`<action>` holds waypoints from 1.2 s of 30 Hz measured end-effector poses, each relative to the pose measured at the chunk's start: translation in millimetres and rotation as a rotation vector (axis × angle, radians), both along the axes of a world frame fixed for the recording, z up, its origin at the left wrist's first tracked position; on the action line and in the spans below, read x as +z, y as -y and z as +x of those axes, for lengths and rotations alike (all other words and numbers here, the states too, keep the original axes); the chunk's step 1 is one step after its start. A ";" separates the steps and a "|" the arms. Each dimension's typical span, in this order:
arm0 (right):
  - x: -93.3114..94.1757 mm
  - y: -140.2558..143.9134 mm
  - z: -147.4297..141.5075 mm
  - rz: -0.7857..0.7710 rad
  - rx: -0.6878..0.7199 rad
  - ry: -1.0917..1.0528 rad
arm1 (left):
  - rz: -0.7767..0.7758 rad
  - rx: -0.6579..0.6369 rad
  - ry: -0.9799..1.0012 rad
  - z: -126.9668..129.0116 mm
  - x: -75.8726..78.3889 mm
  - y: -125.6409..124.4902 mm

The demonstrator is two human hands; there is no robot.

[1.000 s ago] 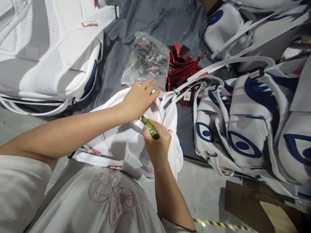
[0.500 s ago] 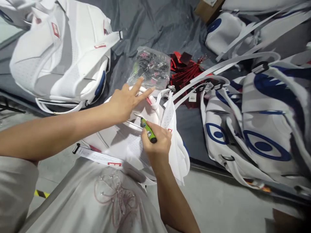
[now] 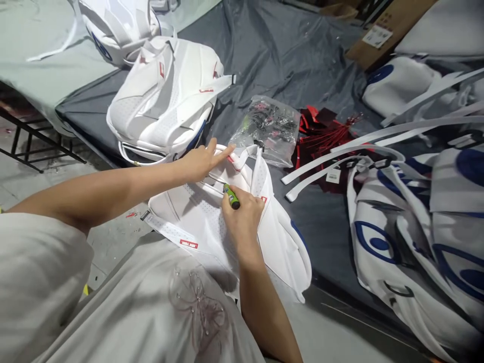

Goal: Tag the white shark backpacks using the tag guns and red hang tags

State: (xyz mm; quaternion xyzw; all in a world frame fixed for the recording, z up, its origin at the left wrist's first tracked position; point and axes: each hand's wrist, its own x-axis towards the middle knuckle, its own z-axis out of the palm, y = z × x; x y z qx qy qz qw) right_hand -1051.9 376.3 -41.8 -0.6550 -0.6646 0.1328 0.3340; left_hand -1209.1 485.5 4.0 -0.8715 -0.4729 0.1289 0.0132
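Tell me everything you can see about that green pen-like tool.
The green pen-like tool is short and stubby, with a bright green, plastic-looking barrel, some markings on it, and a black end nearest the wearer. It lies slantwise in the right-hand grip, the far end pointing up and left over the white backpack. Whether its tip touches the backpack can't be made out.

The light on your scene is brightest at upper left, where the white bag [image 3: 120,27] nearly washes out. Glare speckles your plastic pouch [image 3: 273,130] above center; soft shadows grey the backpack [image 3: 282,247]. Your lower right corner turns dark, stretched and slightly soft.
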 end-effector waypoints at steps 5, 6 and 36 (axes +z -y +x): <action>4.5 -0.7 -4.1 0.005 -0.037 -0.023 | -0.110 -0.065 0.050 -9.6 6.0 -9.5; 5.5 -0.8 -4.5 0.001 -0.034 -0.026 | -0.148 -0.068 0.066 -11.4 7.5 -12.7; 4.7 -27.1 -31.1 0.033 0.147 -0.017 | -0.406 -0.069 0.174 -14.7 0.2 -44.7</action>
